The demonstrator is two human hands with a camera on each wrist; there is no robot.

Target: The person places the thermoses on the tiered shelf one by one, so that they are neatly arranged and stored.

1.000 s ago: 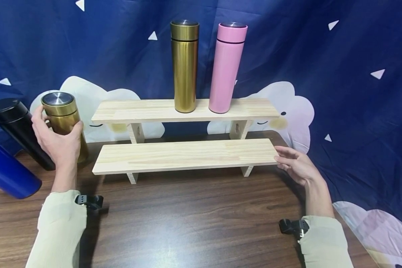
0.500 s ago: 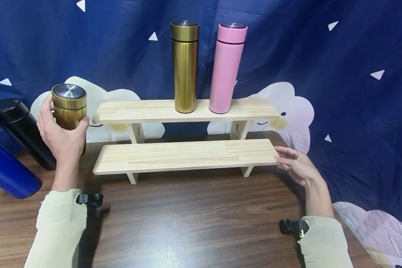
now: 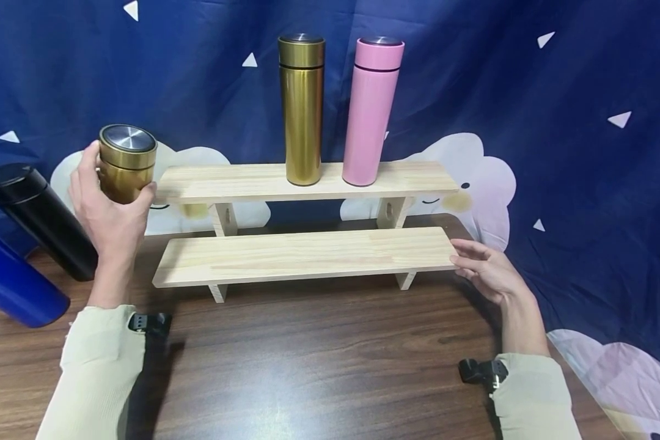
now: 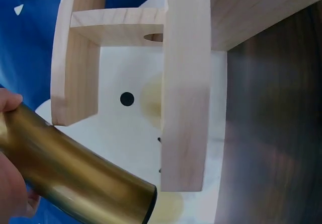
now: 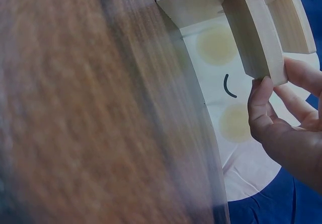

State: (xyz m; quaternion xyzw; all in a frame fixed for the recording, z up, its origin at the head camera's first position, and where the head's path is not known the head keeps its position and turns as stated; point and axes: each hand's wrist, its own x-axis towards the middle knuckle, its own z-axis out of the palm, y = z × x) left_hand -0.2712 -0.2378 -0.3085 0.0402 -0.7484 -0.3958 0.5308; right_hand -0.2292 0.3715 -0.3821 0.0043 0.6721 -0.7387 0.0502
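With the left hand [image 3: 110, 223] I am gripping a gold flask [image 3: 124, 171] just below its lid, thumb on one side and fingers on the other. This flask is hanging at the left of the head frame, clear of the table [image 3: 308, 366], with its lid pointing up; in the left wrist view it is slanting across the lower left, its dark-rimmed base showing. It is hovering beside the left end of the upper shelf [image 3: 220, 180]; I cannot tell whether they are touching.

With the right hand [image 3: 492, 275], right of centre in the head frame, I am holding the end of the lower shelf [image 3: 302, 253] between thumb and fingers.

Top centre, a taller-looking gold bottle [image 3: 302, 122] and a pink bottle [image 3: 371, 116] are standing upright on the upper shelf, apart from each other. At the left edge, a black flask [image 3: 44, 220] and a blue flask [image 3: 16, 278] are appearing tilted. A dark blue cloth [image 3: 473, 79] is filling the background.
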